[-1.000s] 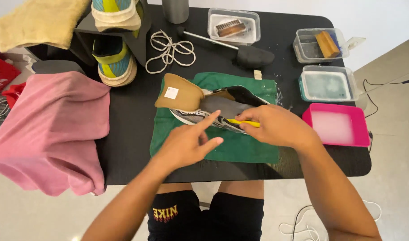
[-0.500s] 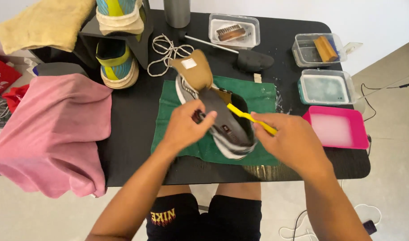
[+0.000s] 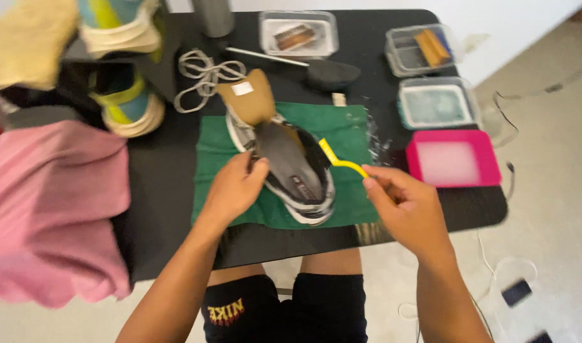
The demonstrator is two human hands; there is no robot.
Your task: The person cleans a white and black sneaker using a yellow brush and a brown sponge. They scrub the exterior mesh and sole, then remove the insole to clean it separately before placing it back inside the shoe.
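fingers of the left hand [image 3: 232, 189] curl around the side of a grey shoe [image 3: 291, 166] lying on the green cloth [image 3: 342, 130], its long axis running diagonally, tongue end toward the upper left, while the right hand [image 3: 410, 209] pinches a yellow brush [image 3: 339, 159] beside it.

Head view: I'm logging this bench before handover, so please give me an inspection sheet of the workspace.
Surface: black table, green cloth spread mid-table.
Job's things: shoe on the cloth, tongue pulled up; yellow brush.
Clutter: laces, second shoe, pink tray, three clear tubs, pink fabric.
Grips: left hand steadies the shoe; right hand holds the brush.
Cables: white cord on the floor at right.
Surroundings: pale floor, white wall.
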